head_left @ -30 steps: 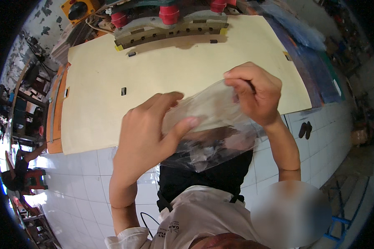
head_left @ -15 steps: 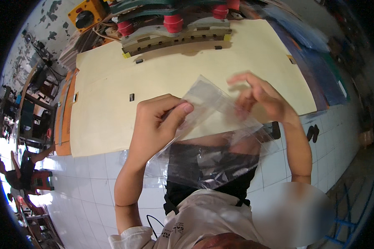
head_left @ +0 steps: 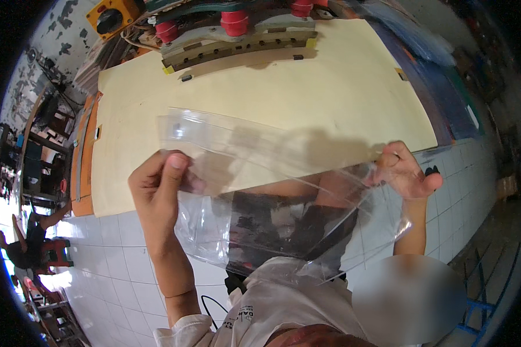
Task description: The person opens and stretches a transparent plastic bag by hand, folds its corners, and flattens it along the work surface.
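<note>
A clear, glossy plastic sheet (head_left: 260, 139) with several overlapping edges or folds hangs between my two hands, above the near edge of the table. My left hand (head_left: 159, 182) is closed on its left part, thumb on top and fingers underneath, seen partly through the plastic. My right hand (head_left: 405, 170) is at the sheet's right end, its fingers curled against the plastic and its thumb sticking out to the right. The sheet's lower part sags in front of my dark shorts (head_left: 272, 231). Whether it is one layer or more I cannot tell.
Beneath lies a pale yellow board (head_left: 295, 92) on the table. At the back stands a machine with red fittings (head_left: 234, 23) and a slotted metal bar (head_left: 240, 51). A yellow box with a black knob (head_left: 107, 21) is at the far left. Another person (head_left: 26, 240) sits at left.
My hands have moved apart, the left to the left and the right to the right and lower. The plastic sheet is spread wider, and my right fingers have curled at its end.
</note>
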Demonstrator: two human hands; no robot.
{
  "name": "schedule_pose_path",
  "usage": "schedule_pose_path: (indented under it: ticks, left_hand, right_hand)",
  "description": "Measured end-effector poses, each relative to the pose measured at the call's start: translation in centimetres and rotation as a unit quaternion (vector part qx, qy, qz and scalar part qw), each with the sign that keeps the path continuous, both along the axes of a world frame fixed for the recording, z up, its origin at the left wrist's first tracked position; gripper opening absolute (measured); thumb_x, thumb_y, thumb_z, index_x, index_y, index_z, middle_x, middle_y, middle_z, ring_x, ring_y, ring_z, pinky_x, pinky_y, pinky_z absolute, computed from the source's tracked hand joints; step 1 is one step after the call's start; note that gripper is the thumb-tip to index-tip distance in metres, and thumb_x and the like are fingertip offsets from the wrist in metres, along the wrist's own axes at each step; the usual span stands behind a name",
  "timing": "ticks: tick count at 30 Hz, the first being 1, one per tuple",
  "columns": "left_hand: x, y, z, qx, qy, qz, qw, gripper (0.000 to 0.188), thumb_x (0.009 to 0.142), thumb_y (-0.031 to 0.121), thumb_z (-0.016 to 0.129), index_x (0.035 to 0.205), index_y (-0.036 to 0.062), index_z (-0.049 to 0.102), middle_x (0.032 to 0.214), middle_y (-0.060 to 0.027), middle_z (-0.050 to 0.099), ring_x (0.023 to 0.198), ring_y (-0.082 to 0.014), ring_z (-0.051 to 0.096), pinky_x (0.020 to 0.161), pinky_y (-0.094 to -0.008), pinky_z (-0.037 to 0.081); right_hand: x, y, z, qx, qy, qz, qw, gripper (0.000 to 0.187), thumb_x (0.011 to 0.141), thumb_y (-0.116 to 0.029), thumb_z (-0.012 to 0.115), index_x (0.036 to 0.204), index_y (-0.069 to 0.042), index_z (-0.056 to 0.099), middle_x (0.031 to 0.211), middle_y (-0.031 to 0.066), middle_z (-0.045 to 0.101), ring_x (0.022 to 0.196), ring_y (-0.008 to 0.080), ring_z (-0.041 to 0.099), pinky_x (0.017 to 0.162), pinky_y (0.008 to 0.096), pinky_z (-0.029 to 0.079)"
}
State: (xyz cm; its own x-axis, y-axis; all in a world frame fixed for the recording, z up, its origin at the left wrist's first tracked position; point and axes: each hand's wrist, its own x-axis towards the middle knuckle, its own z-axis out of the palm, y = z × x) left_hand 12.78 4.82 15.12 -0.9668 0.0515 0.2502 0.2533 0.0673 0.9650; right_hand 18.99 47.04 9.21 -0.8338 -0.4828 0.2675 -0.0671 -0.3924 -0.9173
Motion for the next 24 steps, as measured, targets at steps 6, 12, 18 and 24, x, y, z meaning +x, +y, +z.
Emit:
schedule_pose_path:
  ticks: [6,12,18,24]
  left_hand:
    - [0.8,-0.6,-0.5,0.015,0.045,0.150,0.987,0.033,0.095,0.026,0.059,0.083,-0.0055,0.061,0.059,-0.0056,0.053,0.051,-0.0143,0.057,0.048,-0.0246,0.048]
    - [2.0,0.3,-2.0,0.024,0.069,0.193,0.978,0.034,0.094,0.026,0.060,0.081,-0.0053,0.060,0.057,-0.0058,0.052,0.050,-0.0145,0.056,0.048,-0.0252,0.047]
    - [2.6,1.2,-2.1,0.041,0.080,0.196,0.976,0.035,0.094,0.027,0.060,0.080,-0.0049,0.060,0.056,-0.0060,0.052,0.050,-0.0143,0.055,0.049,-0.0243,0.044]
    - [1.4,0.4,-3.4,0.091,0.042,0.166,0.981,0.033,0.095,0.026,0.059,0.079,-0.0038,0.059,0.060,-0.0037,0.051,0.052,-0.0116,0.051,0.048,-0.0254,0.045]
  right_hand:
    - [1.3,-7.2,1.8,-0.045,-0.007,-0.241,0.969,0.121,0.039,-0.067,0.085,0.130,-0.007,0.032,0.138,0.0231,0.040,0.125,0.0336,0.045,0.104,0.0465,0.039]
    - [1.2,-10.8,3.2,0.014,-0.002,-0.313,0.950,0.102,0.042,-0.058,0.090,0.117,-0.007,0.046,0.143,0.0208,0.034,0.127,0.0296,0.043,0.106,0.0452,0.034]
    - [0.3,-11.4,3.5,0.091,0.057,-0.395,0.913,0.070,0.075,-0.053,0.075,0.114,-0.002,0.049,0.135,0.0182,0.043,0.120,0.0242,0.046,0.102,0.0382,0.036]
    - [-1.7,-10.0,2.9,0.047,0.021,-0.415,0.908,0.033,0.092,-0.015,0.056,0.117,0.006,0.054,0.107,0.0162,0.061,0.100,0.0212,0.058,0.089,0.0337,0.045]
